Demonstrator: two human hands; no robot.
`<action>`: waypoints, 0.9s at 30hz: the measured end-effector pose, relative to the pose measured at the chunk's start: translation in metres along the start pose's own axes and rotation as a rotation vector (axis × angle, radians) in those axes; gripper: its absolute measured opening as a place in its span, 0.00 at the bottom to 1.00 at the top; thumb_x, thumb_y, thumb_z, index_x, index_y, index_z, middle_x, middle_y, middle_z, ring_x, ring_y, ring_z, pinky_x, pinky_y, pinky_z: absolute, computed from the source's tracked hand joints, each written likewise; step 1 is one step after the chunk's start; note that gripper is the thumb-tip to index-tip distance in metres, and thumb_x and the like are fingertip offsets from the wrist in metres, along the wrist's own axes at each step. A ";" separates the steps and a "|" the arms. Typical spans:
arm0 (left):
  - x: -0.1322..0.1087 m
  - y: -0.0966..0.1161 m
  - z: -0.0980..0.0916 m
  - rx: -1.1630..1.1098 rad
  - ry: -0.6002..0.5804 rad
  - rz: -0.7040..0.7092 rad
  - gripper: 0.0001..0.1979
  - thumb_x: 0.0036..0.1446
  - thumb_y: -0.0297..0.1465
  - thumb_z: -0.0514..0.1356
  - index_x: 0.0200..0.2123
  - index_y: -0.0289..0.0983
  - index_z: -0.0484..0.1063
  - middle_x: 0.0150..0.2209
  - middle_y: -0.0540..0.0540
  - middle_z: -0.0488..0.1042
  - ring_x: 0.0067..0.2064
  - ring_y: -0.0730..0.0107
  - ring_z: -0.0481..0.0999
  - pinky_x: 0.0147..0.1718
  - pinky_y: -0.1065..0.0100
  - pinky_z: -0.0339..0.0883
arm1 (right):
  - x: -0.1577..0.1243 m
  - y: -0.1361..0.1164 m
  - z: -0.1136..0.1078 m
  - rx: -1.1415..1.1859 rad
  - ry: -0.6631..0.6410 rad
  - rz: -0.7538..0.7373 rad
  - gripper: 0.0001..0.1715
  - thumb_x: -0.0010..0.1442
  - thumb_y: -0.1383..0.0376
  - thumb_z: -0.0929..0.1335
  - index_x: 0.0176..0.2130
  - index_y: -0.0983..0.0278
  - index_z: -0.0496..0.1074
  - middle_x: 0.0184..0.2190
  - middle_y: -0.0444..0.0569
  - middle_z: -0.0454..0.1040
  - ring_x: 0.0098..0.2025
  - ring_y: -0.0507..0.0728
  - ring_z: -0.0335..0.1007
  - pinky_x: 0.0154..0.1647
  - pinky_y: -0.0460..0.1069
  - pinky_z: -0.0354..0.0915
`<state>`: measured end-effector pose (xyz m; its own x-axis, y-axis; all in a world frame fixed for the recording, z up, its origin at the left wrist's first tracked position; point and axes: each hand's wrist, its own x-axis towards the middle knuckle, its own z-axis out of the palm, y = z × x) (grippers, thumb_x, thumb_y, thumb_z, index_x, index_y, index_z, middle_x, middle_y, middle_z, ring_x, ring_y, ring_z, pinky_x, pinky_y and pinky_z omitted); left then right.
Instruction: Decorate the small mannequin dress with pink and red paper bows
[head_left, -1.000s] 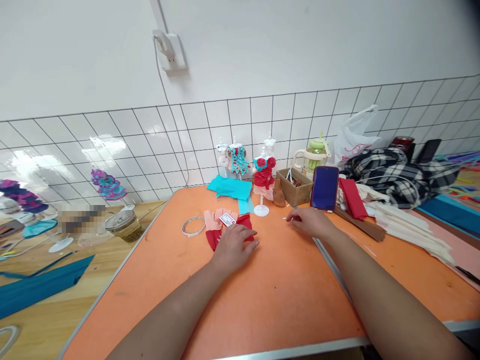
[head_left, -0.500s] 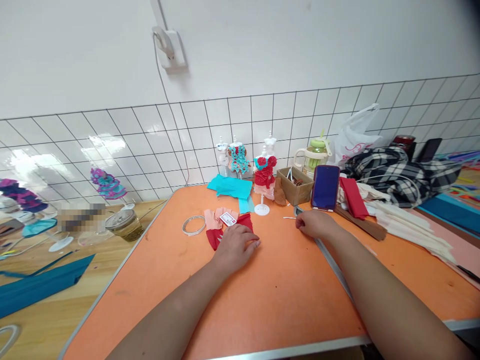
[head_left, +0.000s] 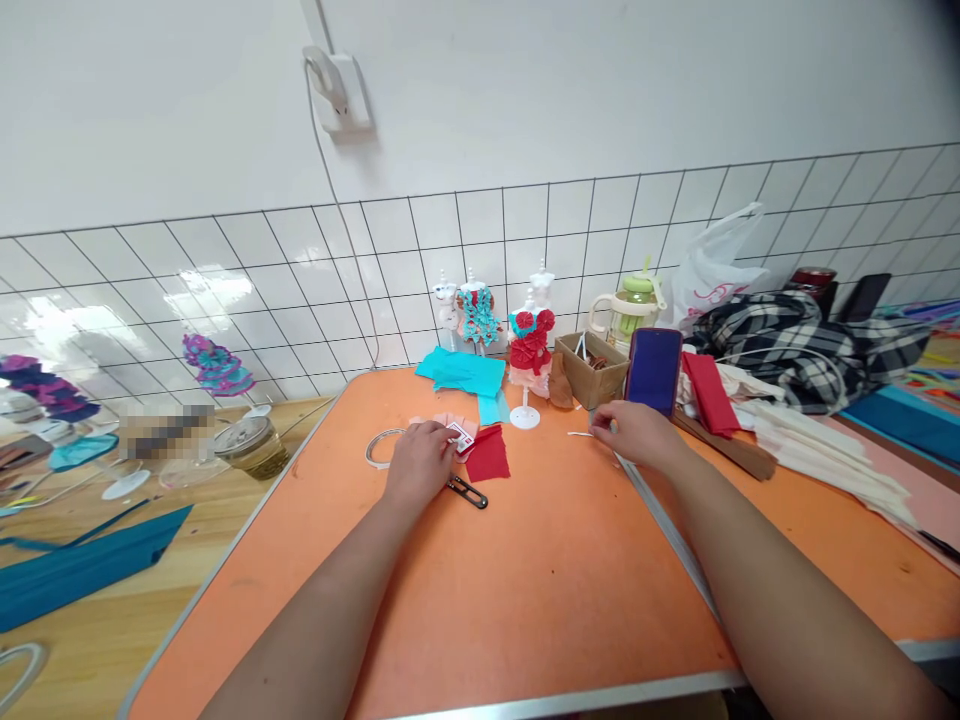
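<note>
My left hand (head_left: pixel 425 462) rests on the orange table with its fingers bent down together over the fabric scraps; what they grip is hidden. Beside its fingertips lie a small white card with a red print (head_left: pixel 462 438) and a piece of red fabric (head_left: pixel 487 455). Pale pink fabric (head_left: pixel 466 421) shows behind the card. Black thread snips (head_left: pixel 470 493) lie partly under the thumb side. My right hand (head_left: pixel 637 432) is curled closed on the table before the phone, near a thin white strip (head_left: pixel 579 433); I cannot make out what its fingers hold.
A tape roll (head_left: pixel 377 452) lies left of my left hand. Behind stand a small dress form in red ruffles (head_left: pixel 529 345), turquoise fabric (head_left: pixel 461 372), a cardboard box (head_left: pixel 592 370) and a propped phone (head_left: pixel 654 370). Fabric strips (head_left: pixel 825 460) spread to the right.
My left hand has moved left over the fabric, uncovering the thread snips and more red fabric; the card has shifted slightly right. My right hand stays nearly in place, its fingers turned a little.
</note>
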<state>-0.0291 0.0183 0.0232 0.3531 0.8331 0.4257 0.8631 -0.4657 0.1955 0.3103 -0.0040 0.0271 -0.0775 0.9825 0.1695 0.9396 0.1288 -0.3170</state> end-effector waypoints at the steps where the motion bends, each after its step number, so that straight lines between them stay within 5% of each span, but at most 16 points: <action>1: 0.001 -0.007 0.001 0.011 0.006 -0.008 0.13 0.55 0.33 0.54 0.39 0.42 0.77 0.39 0.42 0.74 0.42 0.54 0.70 0.42 0.57 0.63 | -0.002 -0.012 0.002 0.007 0.062 -0.046 0.11 0.56 0.60 0.64 0.33 0.61 0.74 0.33 0.47 0.76 0.35 0.55 0.70 0.33 0.47 0.60; 4: 0.001 -0.019 0.010 -0.004 -0.032 0.014 0.15 0.54 0.36 0.55 0.44 0.42 0.74 0.47 0.43 0.72 0.47 0.54 0.69 0.47 0.57 0.62 | -0.011 -0.057 0.021 0.110 0.141 -0.299 0.16 0.59 0.61 0.61 0.45 0.61 0.71 0.44 0.49 0.74 0.46 0.56 0.67 0.46 0.50 0.60; 6: -0.001 -0.022 0.016 -0.029 -0.069 0.031 0.17 0.54 0.38 0.55 0.47 0.43 0.73 0.51 0.44 0.71 0.51 0.54 0.68 0.49 0.57 0.61 | -0.020 -0.086 0.040 0.133 0.073 -0.518 0.23 0.60 0.60 0.61 0.55 0.60 0.64 0.54 0.49 0.67 0.56 0.58 0.59 0.55 0.53 0.55; 9: -0.003 -0.024 0.022 -0.028 -0.112 0.053 0.17 0.55 0.36 0.55 0.47 0.44 0.72 0.52 0.44 0.71 0.53 0.54 0.67 0.50 0.56 0.60 | -0.028 -0.112 0.062 0.105 -0.039 -0.617 0.28 0.62 0.57 0.60 0.59 0.60 0.58 0.59 0.51 0.61 0.59 0.60 0.56 0.56 0.56 0.53; 13: -0.004 -0.026 0.022 0.012 -0.119 0.062 0.16 0.55 0.28 0.53 0.45 0.45 0.73 0.48 0.45 0.74 0.53 0.53 0.66 0.50 0.55 0.59 | -0.030 -0.110 0.061 0.045 -0.100 -0.589 0.16 0.62 0.61 0.60 0.44 0.60 0.73 0.42 0.50 0.76 0.44 0.59 0.69 0.47 0.55 0.57; 16: -0.003 -0.024 0.017 0.018 -0.065 0.070 0.16 0.57 0.27 0.50 0.43 0.44 0.74 0.47 0.44 0.74 0.53 0.54 0.66 0.49 0.54 0.59 | -0.029 -0.097 0.046 0.026 -0.111 -0.590 0.11 0.59 0.64 0.63 0.34 0.61 0.75 0.32 0.48 0.77 0.36 0.56 0.70 0.41 0.52 0.58; 20: -0.005 0.000 0.005 -0.057 -0.019 0.208 0.13 0.60 0.30 0.50 0.43 0.41 0.72 0.42 0.45 0.75 0.47 0.61 0.69 0.48 0.58 0.60 | -0.026 -0.088 0.037 0.038 -0.079 -0.575 0.09 0.57 0.64 0.65 0.33 0.61 0.76 0.34 0.47 0.75 0.39 0.57 0.67 0.40 0.50 0.57; 24: -0.014 0.035 0.003 -0.145 -0.259 0.471 0.14 0.60 0.30 0.49 0.44 0.42 0.71 0.39 0.46 0.75 0.42 0.64 0.71 0.43 0.64 0.63 | -0.024 -0.085 0.043 0.080 -0.115 -0.546 0.12 0.57 0.64 0.65 0.39 0.60 0.75 0.39 0.48 0.74 0.42 0.56 0.66 0.39 0.48 0.58; 27: -0.019 0.051 0.010 -0.144 -0.322 0.380 0.13 0.60 0.30 0.48 0.44 0.41 0.69 0.42 0.45 0.74 0.44 0.64 0.71 0.41 0.65 0.63 | -0.025 -0.085 0.045 0.103 -0.211 -0.612 0.13 0.57 0.65 0.64 0.41 0.58 0.75 0.41 0.46 0.73 0.42 0.55 0.67 0.39 0.47 0.59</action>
<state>0.0112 -0.0183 0.0164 0.7447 0.6362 0.2016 0.6018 -0.7708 0.2092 0.2177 -0.0338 0.0073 -0.6619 0.7313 0.1644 0.6688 0.6753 -0.3110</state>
